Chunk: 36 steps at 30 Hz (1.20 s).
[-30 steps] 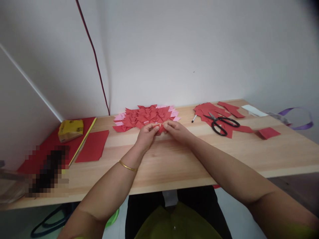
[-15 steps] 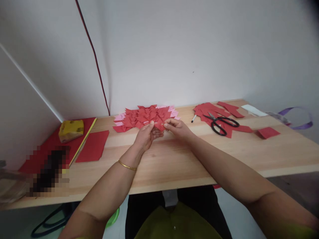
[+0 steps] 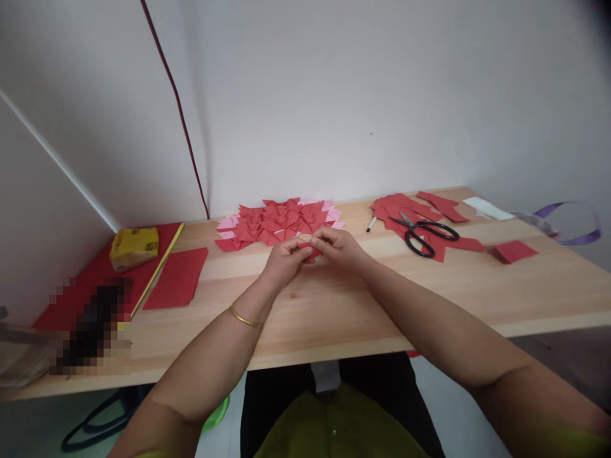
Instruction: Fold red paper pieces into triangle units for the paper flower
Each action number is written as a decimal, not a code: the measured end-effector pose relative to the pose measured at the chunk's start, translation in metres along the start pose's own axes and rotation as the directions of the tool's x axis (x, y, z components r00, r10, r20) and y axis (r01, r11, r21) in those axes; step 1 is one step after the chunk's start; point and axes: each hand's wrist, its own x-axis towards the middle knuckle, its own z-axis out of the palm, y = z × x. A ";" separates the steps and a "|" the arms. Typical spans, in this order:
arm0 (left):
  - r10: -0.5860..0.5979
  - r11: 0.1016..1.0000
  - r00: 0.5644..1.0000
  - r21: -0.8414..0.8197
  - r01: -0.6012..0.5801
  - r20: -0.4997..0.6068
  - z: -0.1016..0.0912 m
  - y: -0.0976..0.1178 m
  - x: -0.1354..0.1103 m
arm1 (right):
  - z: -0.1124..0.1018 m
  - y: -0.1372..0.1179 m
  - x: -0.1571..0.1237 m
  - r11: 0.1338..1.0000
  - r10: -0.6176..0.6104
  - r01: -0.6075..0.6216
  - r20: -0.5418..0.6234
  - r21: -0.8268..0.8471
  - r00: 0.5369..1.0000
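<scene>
My left hand (image 3: 282,261) and my right hand (image 3: 337,247) meet over the middle of the wooden table (image 3: 334,305), both pinching one small folded red paper piece (image 3: 309,249) between their fingertips. A gold bangle circles my left wrist. Just behind my hands lies a flat pile of folded red and pink paper pieces (image 3: 279,222) against the wall.
Black scissors (image 3: 422,234) lie on red paper scraps (image 3: 405,210) at the right, a pen (image 3: 371,224) beside them, a red square (image 3: 514,251) and purple ribbon (image 3: 573,232) farther right. At the left lie red sheets (image 3: 176,278) and a yellow packet (image 3: 134,247).
My fingers have closed together again on the small red piece, drawing it slightly nearer to me from the pile's edge. My arms have hardly moved.
</scene>
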 end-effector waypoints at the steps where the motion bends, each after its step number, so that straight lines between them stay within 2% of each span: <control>1: 0.000 1.000 1.000 -0.015 0.000 0.001 0.001 0.001 -0.001 | 0.000 -0.001 0.000 1.000 0.000 0.000 0.000 -0.009 1.000; 4: -0.020 0.994 1.000 -0.106 0.018 -0.012 0.004 0.004 -0.002 | -0.001 0.000 0.001 0.998 0.026 -0.026 0.002 0.057 1.000; 6: -0.033 0.985 0.999 -0.168 0.026 -0.043 0.004 0.005 -0.001 | -0.001 0.002 0.002 0.985 0.067 -0.066 -0.001 0.161 0.998; 10: -0.023 0.966 0.996 -0.259 0.002 -0.080 0.002 0.002 0.002 | -0.002 0.006 0.003 0.914 0.180 -0.192 0.065 0.358 0.981; 13: -0.021 0.966 0.998 -0.258 0.005 -0.059 0.000 0.001 0.004 | 0.000 0.006 0.002 0.901 0.177 -0.222 0.150 0.374 0.973; 15: -0.021 0.975 0.999 -0.224 0.010 -0.045 -0.001 0.001 0.004 | 0.001 0.006 0.001 0.905 0.177 -0.225 0.162 0.361 0.971; 21: -0.020 0.990 1.000 -0.140 0.018 -0.013 -0.004 0.004 0.004 | 0.000 0.009 0.000 0.885 0.259 -0.291 0.135 0.363 0.956; 27: -0.023 0.993 1.000 -0.113 0.020 -0.021 -0.005 0.005 0.005 | -0.006 0.014 0.003 0.859 0.279 -0.308 0.129 0.410 0.951; 29: -0.031 0.992 0.999 -0.125 0.028 -0.022 -0.005 0.004 0.005 | -0.006 0.015 0.005 0.818 0.289 -0.297 0.093 0.492 0.953; 33: -0.056 0.974 0.997 -0.221 0.042 -0.058 -0.006 0.001 0.006 | -0.006 0.015 0.007 0.665 0.311 -0.178 -0.052 0.726 0.949; 34: -0.073 0.965 0.995 -0.256 0.053 -0.072 -0.006 0.001 0.006 | -0.005 0.015 0.007 0.644 0.320 -0.164 -0.068 0.747 0.945; 36: -0.110 0.943 0.989 -0.323 0.074 -0.096 -0.005 0.002 0.005 | -0.002 0.015 0.006 0.664 0.321 -0.183 -0.055 0.725 0.945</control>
